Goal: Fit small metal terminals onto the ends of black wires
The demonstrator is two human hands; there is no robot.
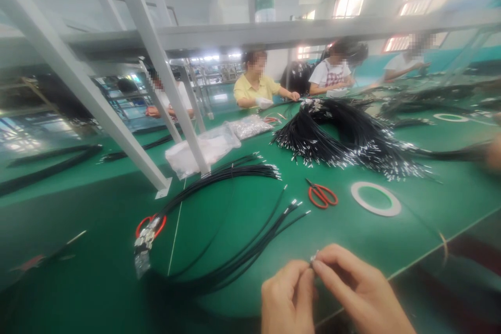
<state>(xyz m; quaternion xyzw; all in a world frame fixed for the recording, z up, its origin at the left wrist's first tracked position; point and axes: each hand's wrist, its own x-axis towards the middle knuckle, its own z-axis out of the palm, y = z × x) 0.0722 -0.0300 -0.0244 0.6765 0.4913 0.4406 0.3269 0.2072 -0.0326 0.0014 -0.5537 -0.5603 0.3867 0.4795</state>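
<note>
My left hand (287, 297) and my right hand (356, 289) meet at the near edge of the green table (352, 235). Both pinch a small silver metal terminal (314, 258) between their fingertips. Just beyond them lies a loose bundle of black wires (238, 255) with silver tips, curving left. A second bundle of black wires (219, 177) runs back toward a red clip with metal parts (150, 229).
Red-handled scissors (321, 194) and a white tape ring (374, 198) lie ahead to the right. A large heap of black wires (348, 135) sits further back, with clear plastic bags (213, 148) beside slanted white frame legs (156, 62). Several people work across the table.
</note>
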